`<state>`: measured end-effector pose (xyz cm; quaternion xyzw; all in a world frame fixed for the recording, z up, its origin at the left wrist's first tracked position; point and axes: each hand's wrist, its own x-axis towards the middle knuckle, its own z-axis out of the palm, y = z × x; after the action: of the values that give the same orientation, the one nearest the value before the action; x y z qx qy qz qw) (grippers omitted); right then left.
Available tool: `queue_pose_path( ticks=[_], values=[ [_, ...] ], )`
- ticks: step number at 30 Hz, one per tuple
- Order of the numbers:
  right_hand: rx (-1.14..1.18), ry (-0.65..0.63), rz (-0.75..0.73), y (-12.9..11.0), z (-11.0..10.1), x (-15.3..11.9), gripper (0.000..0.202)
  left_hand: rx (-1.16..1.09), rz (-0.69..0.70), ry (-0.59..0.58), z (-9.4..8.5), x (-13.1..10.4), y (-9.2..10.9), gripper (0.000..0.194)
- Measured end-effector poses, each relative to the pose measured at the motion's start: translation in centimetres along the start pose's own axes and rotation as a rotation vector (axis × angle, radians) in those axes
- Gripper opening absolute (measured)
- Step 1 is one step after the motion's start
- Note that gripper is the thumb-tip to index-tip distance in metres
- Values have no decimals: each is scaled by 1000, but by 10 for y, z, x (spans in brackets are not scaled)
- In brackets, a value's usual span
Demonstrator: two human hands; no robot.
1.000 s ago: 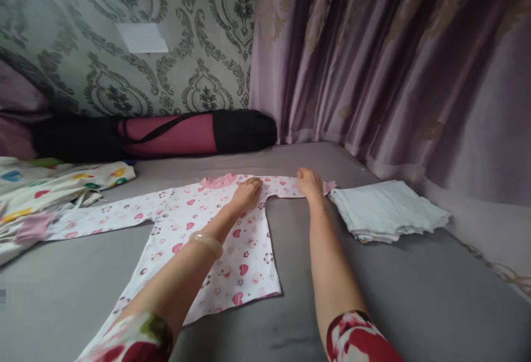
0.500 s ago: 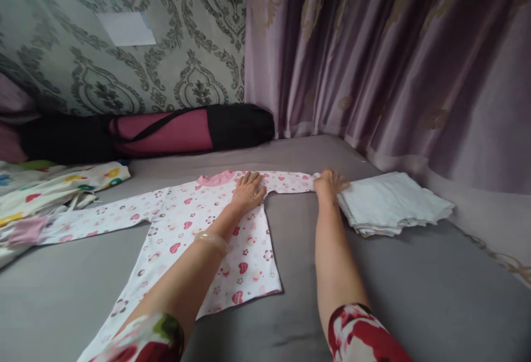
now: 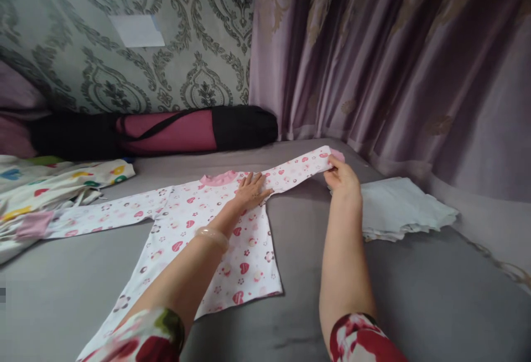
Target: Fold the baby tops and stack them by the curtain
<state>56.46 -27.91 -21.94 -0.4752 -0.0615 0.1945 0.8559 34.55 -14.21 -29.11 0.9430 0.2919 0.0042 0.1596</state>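
Note:
A child's long-sleeved shirt [image 3: 182,240], white with pink hearts and flowers and a pink collar, lies spread on a grey bed sheet [image 3: 298,251]. My left hand [image 3: 249,191] rests flat on its right shoulder, fingers stretched out. At the end of the right sleeve [image 3: 296,169], my right hand [image 3: 343,176] pinches the fabric near the pink cuff and holds it raised off the bed. The left sleeve [image 3: 108,215] lies stretched out, its pink cuff over other clothes.
Folded pale cloths [image 3: 404,207] lie right of my right hand. Patterned clothes [image 3: 62,185] are heaped at the left. A long black and maroon bag [image 3: 174,132] lies along the wall, and purple curtains [image 3: 352,46] hang at the bed's far right edge.
My right hand has lifted the right sleeve's end up and away from the bed; before, it pressed down there. My left hand stays on the shoulder. The view has shifted slightly.

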Motion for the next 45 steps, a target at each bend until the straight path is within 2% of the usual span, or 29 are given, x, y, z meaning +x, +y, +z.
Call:
queue_pose_path(
  ticks=[3,4,9,15,19,24,26,28,32,34,36,37,39,40,42,43,45],
  values=[
    [-64,171,11,-5,13,-14,18,17,3,-16,-3,0,1,78],
    [-73,182,3,-6,19,-19,18,25,1,-23,-4,0,2,79],
    [35,-8,56,-3,51,-37,12,29,10,-67,-11,5,-1,86],
    [175,-77,127,24,85,-55,7,66,50,-106,-27,15,0,93],
    [230,-104,193,31,92,-63,8,79,47,-101,-37,20,6,94],
    [244,-62,226,30,88,-61,13,37,-10,-101,-41,17,5,99],
    [232,-73,210,30,87,-59,12,-51,-19,-22,-43,7,-1,94],
    [214,-101,185,32,88,-58,12,-245,-46,106,-46,-10,-13,83],
    [183,-141,115,45,101,-69,13,-883,-226,323,-46,-51,-49,63],
    [142,-152,42,57,111,-85,24,-1161,-314,379,-42,-66,-68,58],
    [54,-249,-42,75,120,-110,48,-1387,-391,386,-40,-74,-82,55],
    [-9,-365,-63,84,123,-123,63,-1479,-420,377,-40,-75,-86,56],
    [-143,-746,16,102,123,-148,91,-1609,-464,353,-43,-76,-92,61],
    [-214,-881,84,110,121,-158,98,-1653,-478,342,-46,-77,-93,64],
    [-348,-1051,184,118,117,-166,100,-1719,-489,316,-52,-78,-94,70],
    [-390,-1078,210,118,114,-165,97,-1747,-492,298,-55,-79,-94,71],
    [-413,-1048,215,113,111,-152,85,-1783,-478,281,-58,-81,-95,61]
  ],
)
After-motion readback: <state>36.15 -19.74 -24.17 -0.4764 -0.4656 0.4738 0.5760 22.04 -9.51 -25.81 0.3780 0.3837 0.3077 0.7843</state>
